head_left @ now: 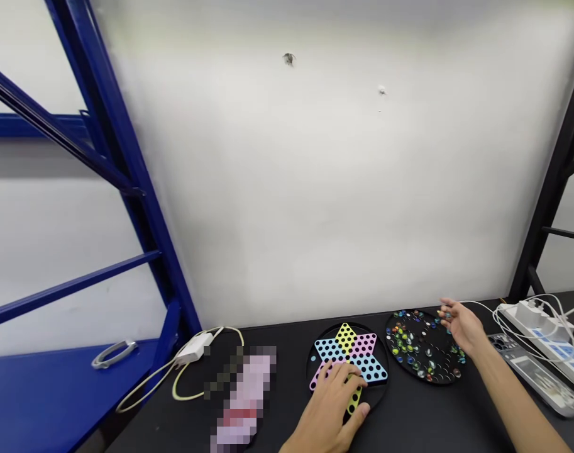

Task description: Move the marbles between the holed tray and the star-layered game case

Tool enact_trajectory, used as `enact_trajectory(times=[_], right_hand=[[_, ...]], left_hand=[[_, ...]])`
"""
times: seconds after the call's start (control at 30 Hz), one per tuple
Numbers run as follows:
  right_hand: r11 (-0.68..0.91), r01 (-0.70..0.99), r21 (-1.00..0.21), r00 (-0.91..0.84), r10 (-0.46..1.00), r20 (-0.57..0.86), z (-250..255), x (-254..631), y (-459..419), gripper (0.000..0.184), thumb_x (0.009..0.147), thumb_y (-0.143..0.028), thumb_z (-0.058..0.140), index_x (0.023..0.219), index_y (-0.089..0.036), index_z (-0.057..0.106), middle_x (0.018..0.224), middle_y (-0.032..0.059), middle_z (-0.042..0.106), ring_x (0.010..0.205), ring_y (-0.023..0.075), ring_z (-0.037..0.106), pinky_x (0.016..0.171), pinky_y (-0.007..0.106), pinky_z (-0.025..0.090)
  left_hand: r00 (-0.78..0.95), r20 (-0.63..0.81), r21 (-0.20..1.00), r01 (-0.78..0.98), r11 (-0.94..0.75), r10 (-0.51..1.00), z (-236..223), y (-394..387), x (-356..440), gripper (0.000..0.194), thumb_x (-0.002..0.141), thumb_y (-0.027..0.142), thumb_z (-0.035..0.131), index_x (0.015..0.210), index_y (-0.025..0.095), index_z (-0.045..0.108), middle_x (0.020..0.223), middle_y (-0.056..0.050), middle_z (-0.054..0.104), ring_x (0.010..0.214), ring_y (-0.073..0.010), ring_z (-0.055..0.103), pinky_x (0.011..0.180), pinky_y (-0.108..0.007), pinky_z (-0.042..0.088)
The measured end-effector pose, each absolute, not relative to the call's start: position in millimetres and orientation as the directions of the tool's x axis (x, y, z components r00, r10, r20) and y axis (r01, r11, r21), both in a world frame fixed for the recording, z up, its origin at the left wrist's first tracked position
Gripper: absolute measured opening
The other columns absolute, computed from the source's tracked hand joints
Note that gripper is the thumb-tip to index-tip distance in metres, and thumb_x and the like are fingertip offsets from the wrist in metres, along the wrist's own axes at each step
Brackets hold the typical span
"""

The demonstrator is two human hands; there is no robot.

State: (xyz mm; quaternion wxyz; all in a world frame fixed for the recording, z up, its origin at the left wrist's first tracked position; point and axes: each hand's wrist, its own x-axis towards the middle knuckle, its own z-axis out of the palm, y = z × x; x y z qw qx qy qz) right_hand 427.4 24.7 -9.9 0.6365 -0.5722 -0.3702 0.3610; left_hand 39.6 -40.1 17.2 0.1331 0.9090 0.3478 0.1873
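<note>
1. Surroundings: a blue steel shelf frame [126, 157] stands at left. On the black desk [423, 421], left of the boards, lie a white charger [195, 348] and a pixelated object [244, 396] (unreadable). A white power strip [541, 330] sits at far right.
2. Orientation: the six-pointed star board [347, 352] sits mid-desk, its yellow points aligned near front-to-back. The left hand [329, 402] covers its near arm, grip apart, fingers spread flat.
3. Adjacent: a round black board [423, 346] holds marbles [402, 343], just right of the star board. The right hand [461, 327] hovers at its edge, grip together; any held marble cannot be confirmed.
4. Count: two boards, two hands; marbles too numerous to count.
</note>
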Motion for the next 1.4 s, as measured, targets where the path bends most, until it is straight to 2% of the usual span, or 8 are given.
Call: enact_trajectory(times=[0.1,0.2,0.3,0.43,0.93,1.07,1.17,1.4], right_hand=[[0.11,-0.203,-0.973,0.49,0.871,-0.004,-10,450,20,0.028,0.061,-0.028,0.052,0.087,-0.021,0.057,0.06,-0.006,0.043,0.045,0.0106,0.039,0.042,0.022,0.033],[-0.099,0.195,-0.976,0.563,0.826,0.029,-20,460,20,0.018,0.069,-0.034,0.053,0.08,-0.021,0.06,0.053,-0.0056,0.041,0.043,0.0111,0.037,0.043,0.024,0.028],[-0.362,0.672,-0.646,0.551,0.827,0.109,-31,458,20,0.018,0.073,-0.038,0.06,0.081,-0.023,0.063,0.066,0.0026,0.059,0.063,0.021,0.058,0.056,0.029,0.039],[-0.449,0.809,-0.38,0.512,0.855,0.081,-33,452,20,0.02,0.082,-0.041,0.054,0.084,-0.024,0.063,0.085,0.0089,0.069,0.081,0.0284,0.066,0.066,0.034,0.044],[-0.348,0.759,-0.55,0.436,0.899,0.033,-43,462,19,0.026,0.082,-0.042,0.057,0.064,-0.023,0.058,0.065,0.0042,0.063,0.068,0.0233,0.064,0.062,0.03,0.042],[-0.084,0.287,-0.954,0.539,0.838,0.089,-30,454,21,0.04,0.082,-0.06,0.049,0.064,-0.024,0.046,0.049,-0.0038,0.044,0.041,0.0129,0.04,0.045,0.026,0.031],[0.028,0.058,-0.998,0.553,0.831,0.055,-25,450,24,0.044,0.082,-0.066,0.035,0.076,-0.024,0.046,0.058,-0.0039,0.049,0.035,0.0079,0.023,0.039,0.025,0.024],[-0.287,0.59,-0.755,0.558,0.82,0.125,-38,448,30,0.025,0.077,-0.042,0.054,0.091,-0.022,0.061,0.072,0.0052,0.063,0.065,0.0231,0.059,0.06,0.032,0.042]], left_hand=[[0.694,0.263,0.354,0.577,-0.736,0.67,18,-41,40,0.026,0.099,0.043,0.047,0.118,0.029,0.059,0.123,-0.002,0.06,0.118,-0.0219,0.053,0.116,-0.046,0.027],[0.69,0.26,0.369,0.576,-0.729,0.676,19,-42,41,0.025,0.099,0.043,0.048,0.117,0.03,0.059,0.123,-0.001,0.06,0.116,-0.0204,0.054,0.117,-0.046,0.026],[0.688,0.231,0.402,0.577,-0.711,0.688,22,-44,42,0.024,0.1,0.044,0.046,0.115,0.03,0.058,0.122,-0.001,0.059,0.116,-0.0203,0.054,0.118,-0.048,0.023],[0.681,0.23,0.406,0.583,-0.704,0.696,25,-45,42,0.022,0.1,0.043,0.045,0.105,0.028,0.059,0.117,-0.001,0.06,0.113,-0.0191,0.055,0.118,-0.049,0.021],[0.662,0.218,0.454,0.582,-0.675,0.717,29,-47,45,0.02,0.1,0.04,0.043,0.101,0.026,0.056,0.112,-0.002,0.059,0.109,-0.02,0.053,0.116,-0.054,0.02],[0.657,0.241,0.431,0.587,-0.686,0.714,29,-48,45,0.022,0.101,0.04,0.041,0.101,0.025,0.057,0.11,-0.002,0.059,0.108,-0.0196,0.053,0.116,-0.051,0.022],[0.657,0.253,0.412,0.591,-0.694,0.71,30,-48,44,0.022,0.101,0.04,0.041,0.101,0.026,0.057,0.109,-0.002,0.06,0.108,-0.0196,0.054,0.115,-0.05,0.024],[0.657,0.209,0.436,0.6,-0.671,0.724,31,-49,45,0.018,0.1,0.039,0.044,0.101,0.025,0.057,0.112,-0.002,0.06,0.11,-0.0209,0.054,0.116,-0.053,0.022]])
